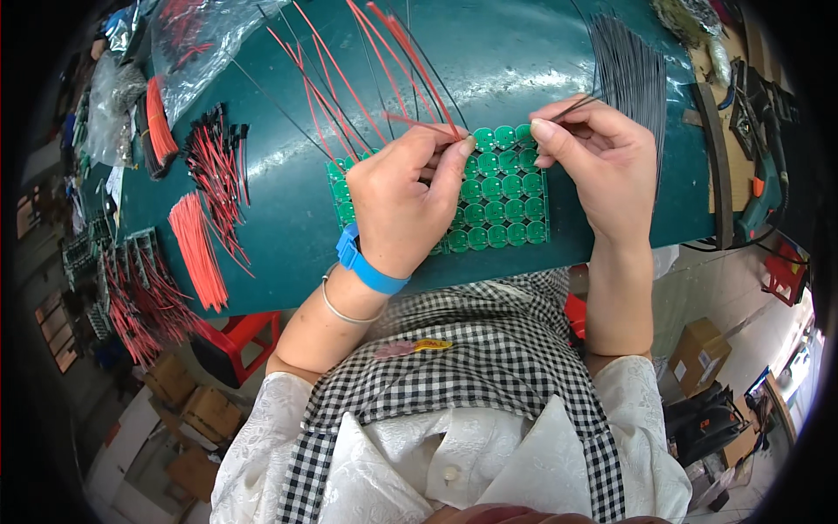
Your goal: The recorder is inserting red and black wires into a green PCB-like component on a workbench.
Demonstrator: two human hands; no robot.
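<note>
A panel of small round green circuit boards [493,211] lies on the table in front of me. Over its left part is my left hand [403,196], wearing a blue wrist strap [371,272], its fingers closed on red wires [415,65]. My left fingertips touch the panel near its top row. Several red and black wires stand up from the boards left of and behind that hand. At the panel's upper right corner, my right hand [602,162] pinches a few black wires [572,108] between thumb and forefinger. My left palm and forearm hide part of the panel.
Black wires [627,79] lie in a thick bundle behind my right hand. Red wires [198,249] and red-black leads [214,170] lie at the left, near a clear plastic bag [209,52]. A green-handled tool [764,196] sits at the right edge of the green table [279,218].
</note>
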